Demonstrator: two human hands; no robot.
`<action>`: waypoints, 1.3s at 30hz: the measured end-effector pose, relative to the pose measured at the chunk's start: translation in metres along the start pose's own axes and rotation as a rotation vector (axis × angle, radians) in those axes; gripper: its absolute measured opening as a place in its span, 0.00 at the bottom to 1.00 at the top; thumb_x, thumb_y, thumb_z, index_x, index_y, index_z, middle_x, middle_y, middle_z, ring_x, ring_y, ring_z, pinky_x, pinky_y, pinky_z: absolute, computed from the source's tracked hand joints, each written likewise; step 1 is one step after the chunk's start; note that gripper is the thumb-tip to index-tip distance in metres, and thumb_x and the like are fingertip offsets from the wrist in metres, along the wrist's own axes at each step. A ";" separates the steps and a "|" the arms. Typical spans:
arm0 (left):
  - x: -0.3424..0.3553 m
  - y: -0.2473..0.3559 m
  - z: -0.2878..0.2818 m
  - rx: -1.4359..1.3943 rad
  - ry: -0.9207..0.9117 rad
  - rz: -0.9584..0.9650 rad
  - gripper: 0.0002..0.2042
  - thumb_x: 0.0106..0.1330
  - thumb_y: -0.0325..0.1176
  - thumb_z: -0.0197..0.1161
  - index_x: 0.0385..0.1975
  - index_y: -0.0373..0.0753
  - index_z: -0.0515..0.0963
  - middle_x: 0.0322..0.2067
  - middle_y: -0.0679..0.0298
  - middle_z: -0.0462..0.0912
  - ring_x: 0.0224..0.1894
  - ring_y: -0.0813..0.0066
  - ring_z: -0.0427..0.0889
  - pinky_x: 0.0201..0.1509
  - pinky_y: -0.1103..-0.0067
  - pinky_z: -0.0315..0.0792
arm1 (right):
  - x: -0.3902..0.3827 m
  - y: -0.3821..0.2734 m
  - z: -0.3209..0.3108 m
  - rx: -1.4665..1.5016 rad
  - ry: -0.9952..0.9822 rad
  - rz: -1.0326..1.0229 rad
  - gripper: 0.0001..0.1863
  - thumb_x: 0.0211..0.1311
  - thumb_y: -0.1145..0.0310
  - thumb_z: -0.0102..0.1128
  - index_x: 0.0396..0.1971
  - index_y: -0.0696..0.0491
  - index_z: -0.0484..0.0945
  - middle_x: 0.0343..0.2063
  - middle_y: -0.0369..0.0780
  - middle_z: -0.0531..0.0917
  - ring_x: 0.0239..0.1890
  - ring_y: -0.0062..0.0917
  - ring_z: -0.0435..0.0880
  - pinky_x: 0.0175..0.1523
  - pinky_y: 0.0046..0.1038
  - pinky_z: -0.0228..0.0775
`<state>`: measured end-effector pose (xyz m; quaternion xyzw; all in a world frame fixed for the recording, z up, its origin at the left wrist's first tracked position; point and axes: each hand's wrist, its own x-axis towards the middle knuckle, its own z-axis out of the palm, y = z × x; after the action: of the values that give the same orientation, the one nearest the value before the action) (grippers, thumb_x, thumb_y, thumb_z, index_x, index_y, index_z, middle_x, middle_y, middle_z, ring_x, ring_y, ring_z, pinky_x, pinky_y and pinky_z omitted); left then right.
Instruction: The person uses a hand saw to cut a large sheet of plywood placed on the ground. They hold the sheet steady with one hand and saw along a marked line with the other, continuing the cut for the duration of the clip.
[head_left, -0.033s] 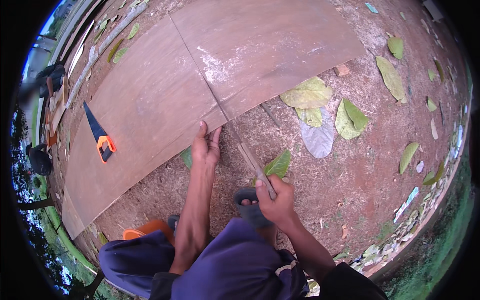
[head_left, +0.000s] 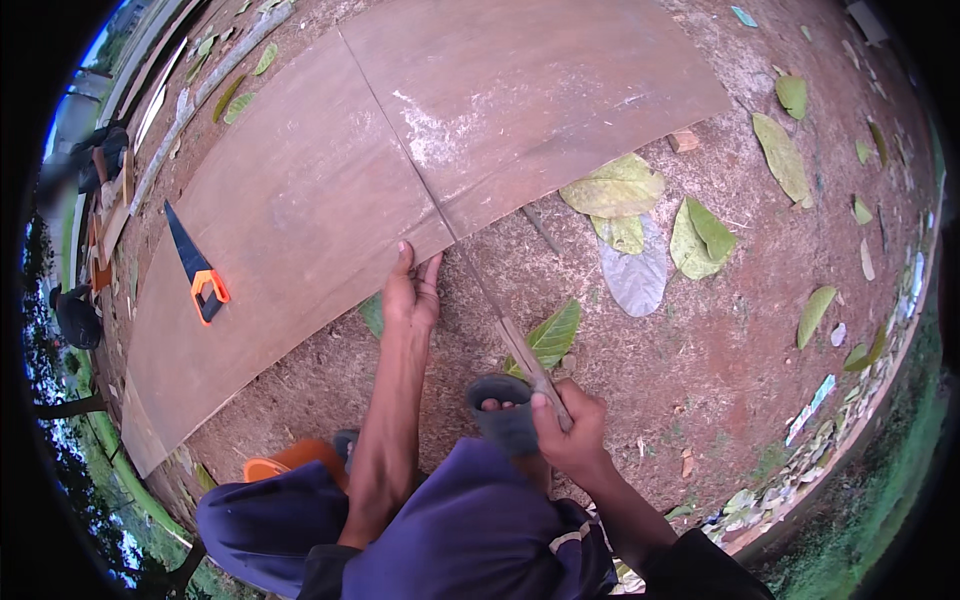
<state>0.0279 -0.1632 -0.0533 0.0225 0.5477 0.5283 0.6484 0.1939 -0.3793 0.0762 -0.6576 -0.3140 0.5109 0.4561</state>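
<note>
A large brown plywood sheet (head_left: 300, 190) lies before me, with a thin dark line running across it to its near edge. My left hand (head_left: 410, 300) grips that edge just left of the line, thumb on top, other fingers partly hidden underneath. Wrapped round a wooden handle, my right hand (head_left: 572, 430) holds a handsaw (head_left: 525, 350) seen nearly edge-on. Its narrow blade meets the sheet's edge where the line ends. A second handsaw (head_left: 200, 270), with a dark blade and an orange-and-black handle, rests untouched on the sheet's left part.
Large leaves (head_left: 612, 190) lie on the reddish soil to the right, and a small wood block (head_left: 684, 141) sits by the sheet's edge. An orange object (head_left: 290, 460) is beside my left knee. My sandalled foot (head_left: 503, 405) is beneath the saw. Another person (head_left: 100, 160) is at far left.
My right hand has drawn the saw back toward me and slightly right, away from the sheet. My left hand stays at the edge.
</note>
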 end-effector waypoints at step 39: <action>0.003 0.004 0.005 -0.037 -0.009 -0.021 0.15 0.74 0.36 0.63 0.54 0.36 0.75 0.50 0.57 0.82 0.55 0.61 0.83 0.62 0.69 0.82 | 0.033 -0.003 0.021 0.042 0.099 -0.054 0.17 0.70 0.66 0.61 0.22 0.57 0.71 0.13 0.32 0.70 0.18 0.11 0.66 0.22 0.25 0.58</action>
<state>0.0287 -0.1563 -0.0506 0.0072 0.5351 0.5312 0.6568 0.1836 -0.3433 0.0653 -0.6637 -0.2978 0.4716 0.4984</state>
